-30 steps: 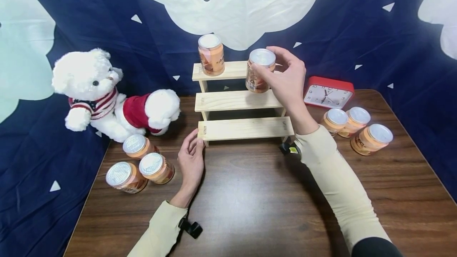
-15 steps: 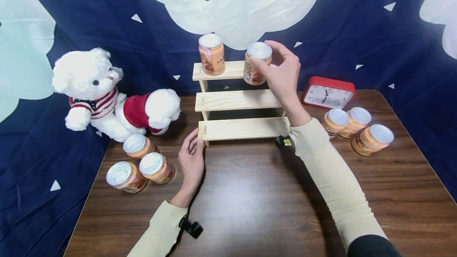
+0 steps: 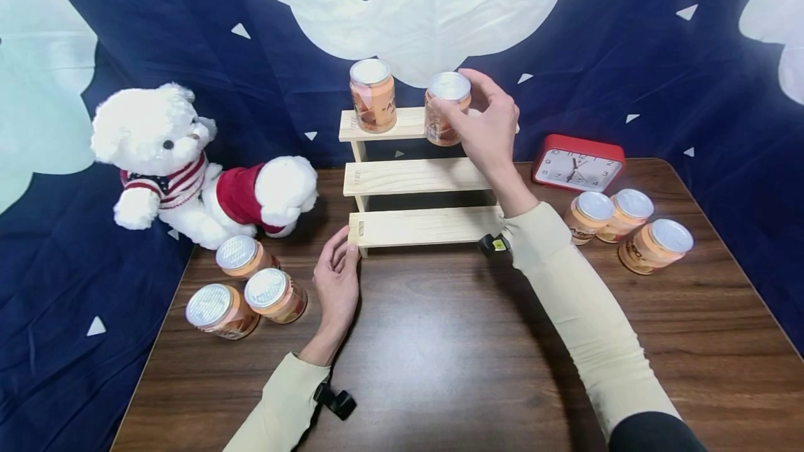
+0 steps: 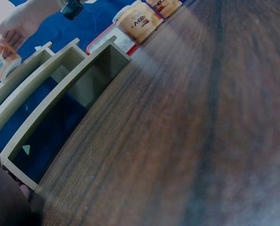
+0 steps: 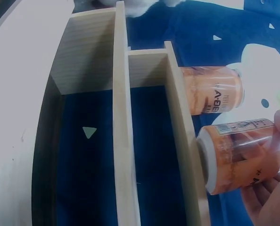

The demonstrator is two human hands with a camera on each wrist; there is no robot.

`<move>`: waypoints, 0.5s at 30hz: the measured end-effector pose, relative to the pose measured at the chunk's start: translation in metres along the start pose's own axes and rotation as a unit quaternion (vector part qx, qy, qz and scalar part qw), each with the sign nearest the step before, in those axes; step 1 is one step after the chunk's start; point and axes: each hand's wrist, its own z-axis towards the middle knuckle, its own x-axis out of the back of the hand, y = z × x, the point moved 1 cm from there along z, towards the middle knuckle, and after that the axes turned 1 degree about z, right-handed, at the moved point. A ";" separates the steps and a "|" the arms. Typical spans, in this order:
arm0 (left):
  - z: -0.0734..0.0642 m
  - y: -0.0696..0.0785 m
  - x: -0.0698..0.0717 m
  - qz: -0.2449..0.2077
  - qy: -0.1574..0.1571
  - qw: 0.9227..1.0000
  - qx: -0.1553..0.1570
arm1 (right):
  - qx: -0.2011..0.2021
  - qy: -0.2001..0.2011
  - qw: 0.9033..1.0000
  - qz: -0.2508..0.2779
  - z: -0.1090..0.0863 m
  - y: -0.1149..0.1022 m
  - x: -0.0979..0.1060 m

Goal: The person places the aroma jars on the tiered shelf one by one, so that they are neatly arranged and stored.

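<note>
Nearest, the brown tabletop (image 3: 427, 340) is stretching out before the wooden stand (image 3: 408, 176). The left hand (image 3: 337, 281) is gripping the left end of the wooden stand at its lowest step (image 3: 427, 227). Left of the wooden stand, three lidded jars (image 3: 254, 289) are standing close together; right of it, three more jars (image 3: 618, 227) are standing. Farther back, a white teddy bear (image 3: 207, 194) is lying to its left and a red clock (image 3: 578, 162) is standing to its right. The right hand (image 3: 488, 127) is pinching an orange jar (image 3: 438, 124), roughly upright, at the top step (image 3: 408, 124), right of its middle; whether the base is touching wood, I cannot tell. Another jar (image 3: 373, 104) is resting on that step's left end. Behind the wooden stand, a blue curtain (image 3: 295, 110) is hanging.
</note>
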 end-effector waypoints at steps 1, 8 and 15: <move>0.000 0.000 0.000 0.000 -0.001 1.000 0.000 | 0.001 0.001 1.000 -0.002 0.000 0.001 -0.001; 0.000 0.000 -0.001 0.000 -0.003 1.000 -0.001 | 0.030 0.001 0.999 0.011 0.001 0.009 -0.005; 0.000 0.000 0.000 0.001 -0.001 1.000 0.003 | 0.046 -0.005 0.999 0.008 0.004 0.016 -0.012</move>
